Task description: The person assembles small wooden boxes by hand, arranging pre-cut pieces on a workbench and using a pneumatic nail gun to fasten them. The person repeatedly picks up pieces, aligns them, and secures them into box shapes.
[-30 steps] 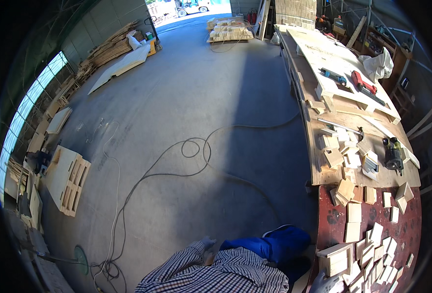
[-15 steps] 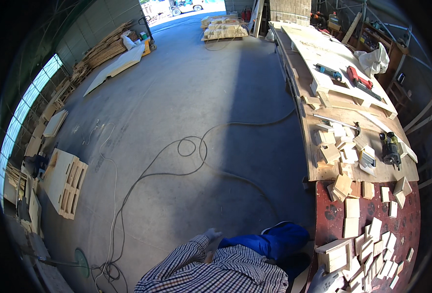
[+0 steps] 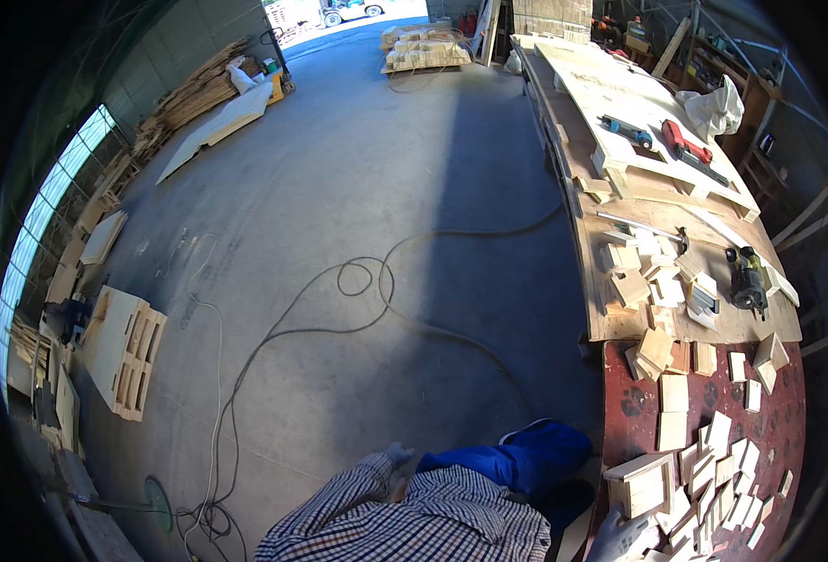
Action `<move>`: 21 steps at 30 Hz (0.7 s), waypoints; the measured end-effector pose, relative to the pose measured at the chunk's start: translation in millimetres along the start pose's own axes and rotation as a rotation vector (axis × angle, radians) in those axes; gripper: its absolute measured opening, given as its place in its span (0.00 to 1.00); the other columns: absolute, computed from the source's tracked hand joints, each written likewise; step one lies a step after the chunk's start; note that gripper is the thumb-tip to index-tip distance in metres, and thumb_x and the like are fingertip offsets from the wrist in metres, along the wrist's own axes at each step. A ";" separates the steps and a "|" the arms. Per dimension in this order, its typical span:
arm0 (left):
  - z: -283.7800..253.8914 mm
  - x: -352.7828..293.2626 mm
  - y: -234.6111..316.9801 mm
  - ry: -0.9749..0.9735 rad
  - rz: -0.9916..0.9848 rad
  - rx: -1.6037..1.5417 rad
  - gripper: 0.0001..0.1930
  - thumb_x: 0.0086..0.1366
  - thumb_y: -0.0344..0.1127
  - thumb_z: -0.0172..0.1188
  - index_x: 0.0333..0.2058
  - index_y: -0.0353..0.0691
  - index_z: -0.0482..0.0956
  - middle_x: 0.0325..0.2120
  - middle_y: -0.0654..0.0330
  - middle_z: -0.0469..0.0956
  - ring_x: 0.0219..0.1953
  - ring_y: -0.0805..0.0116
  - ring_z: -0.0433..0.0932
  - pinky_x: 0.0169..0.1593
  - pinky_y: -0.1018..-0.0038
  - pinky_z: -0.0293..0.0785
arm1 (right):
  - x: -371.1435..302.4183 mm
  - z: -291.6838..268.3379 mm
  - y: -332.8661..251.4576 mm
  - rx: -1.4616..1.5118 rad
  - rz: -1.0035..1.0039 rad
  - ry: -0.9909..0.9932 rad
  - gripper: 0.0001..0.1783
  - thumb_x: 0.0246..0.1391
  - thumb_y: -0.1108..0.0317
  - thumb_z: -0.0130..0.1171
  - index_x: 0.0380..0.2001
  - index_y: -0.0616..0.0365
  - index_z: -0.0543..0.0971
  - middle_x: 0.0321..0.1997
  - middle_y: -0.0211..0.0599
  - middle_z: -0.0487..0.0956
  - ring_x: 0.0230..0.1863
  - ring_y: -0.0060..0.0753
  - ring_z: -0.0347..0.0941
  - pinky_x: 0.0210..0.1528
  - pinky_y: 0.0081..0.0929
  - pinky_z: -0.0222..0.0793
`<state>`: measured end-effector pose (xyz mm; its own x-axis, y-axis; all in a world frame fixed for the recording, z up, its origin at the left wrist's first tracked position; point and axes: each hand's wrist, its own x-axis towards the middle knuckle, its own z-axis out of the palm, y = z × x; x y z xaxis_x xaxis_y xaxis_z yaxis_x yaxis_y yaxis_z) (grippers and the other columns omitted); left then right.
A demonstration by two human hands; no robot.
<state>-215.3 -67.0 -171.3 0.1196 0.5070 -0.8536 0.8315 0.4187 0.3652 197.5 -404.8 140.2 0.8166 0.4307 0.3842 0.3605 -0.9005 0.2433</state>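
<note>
At the lower right, my right hand, in a light grey glove, is at the lower side of a small box-like piece of nailed boards and grips it; part of its fingers is hidden. The piece is at the near left edge of a dark red board tabletop. Beside it lies a heap of loose wooden blocks. My left hand, gloved too, hangs in front of my body over the floor, with its fingers apart and nothing visible in them.
The workbench runs away along the right, bearing a hammer, a yellow-black power tool, a red tool and a blue tool. A cable loops over the floor. A pallet lies at left.
The view has shifted slightly, so the bench and floor items sit a little higher and further left. My left hand has drawn in slightly; my right hand stays at the box-like piece.
</note>
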 end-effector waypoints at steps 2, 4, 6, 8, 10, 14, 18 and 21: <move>-2.8 -4.0 11.1 0.020 0.036 -0.005 0.39 0.66 0.57 0.66 0.64 0.31 0.73 0.44 0.46 0.83 0.36 0.56 0.83 0.33 0.64 0.82 | 0.6 1.1 -0.6 -0.005 -0.009 0.012 0.51 0.61 0.34 0.62 0.67 0.72 0.71 0.59 0.65 0.78 0.57 0.67 0.76 0.60 0.58 0.73; 0.9 -11.6 19.8 0.080 0.059 0.006 0.38 0.66 0.56 0.65 0.64 0.31 0.73 0.48 0.45 0.83 0.38 0.54 0.84 0.33 0.63 0.82 | 0.4 2.2 -0.5 -0.010 -0.021 0.021 0.51 0.61 0.34 0.62 0.67 0.72 0.71 0.59 0.65 0.78 0.57 0.67 0.76 0.60 0.58 0.73; -2.2 -19.3 26.8 0.025 0.091 -0.019 0.38 0.66 0.56 0.65 0.65 0.30 0.73 0.52 0.43 0.82 0.40 0.53 0.85 0.34 0.62 0.83 | 0.2 3.0 -0.3 -0.019 -0.037 0.038 0.51 0.61 0.34 0.62 0.67 0.72 0.71 0.60 0.65 0.78 0.57 0.68 0.76 0.60 0.58 0.73; -7.1 -24.4 38.7 -0.023 0.071 -0.028 0.39 0.67 0.55 0.64 0.67 0.30 0.70 0.59 0.41 0.78 0.50 0.49 0.81 0.45 0.60 0.79 | -1.3 5.1 1.2 -0.032 -0.052 0.059 0.51 0.61 0.33 0.62 0.67 0.73 0.71 0.60 0.66 0.78 0.57 0.68 0.76 0.61 0.58 0.73; -11.8 -33.2 54.5 -0.065 -0.004 -0.023 0.42 0.69 0.55 0.64 0.70 0.29 0.66 0.68 0.38 0.70 0.68 0.43 0.72 0.67 0.58 0.72 | -2.3 8.7 1.4 -0.058 -0.070 0.086 0.51 0.61 0.33 0.62 0.67 0.73 0.71 0.60 0.66 0.78 0.57 0.68 0.76 0.61 0.57 0.72; -12.2 -48.4 62.3 -0.054 -0.017 -0.023 0.44 0.68 0.57 0.65 0.71 0.29 0.64 0.69 0.38 0.69 0.70 0.43 0.70 0.69 0.58 0.70 | -13.8 33.1 14.1 -0.251 -0.197 0.311 0.51 0.61 0.33 0.62 0.67 0.73 0.71 0.60 0.66 0.78 0.58 0.68 0.76 0.61 0.57 0.72; -5.9 -16.7 21.7 0.018 0.011 0.041 0.46 0.67 0.58 0.65 0.72 0.29 0.63 0.61 0.39 0.76 0.52 0.48 0.80 0.48 0.60 0.79 | -1.4 7.6 1.0 -0.047 -0.073 0.063 0.52 0.61 0.33 0.62 0.67 0.73 0.70 0.60 0.66 0.78 0.58 0.68 0.76 0.61 0.57 0.72; -1.0 -10.2 12.5 0.029 0.012 0.042 0.46 0.67 0.58 0.65 0.72 0.29 0.62 0.57 0.39 0.80 0.42 0.51 0.85 0.36 0.62 0.84 | 0.5 1.4 -0.4 -0.024 -0.043 0.023 0.52 0.61 0.33 0.62 0.67 0.74 0.70 0.60 0.66 0.77 0.58 0.68 0.76 0.62 0.57 0.72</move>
<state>-206.6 -66.2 -157.7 0.1144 0.5342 -0.8376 0.8523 0.3803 0.3590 198.4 -404.3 139.0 0.7898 0.4706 0.3933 0.3842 -0.8795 0.2808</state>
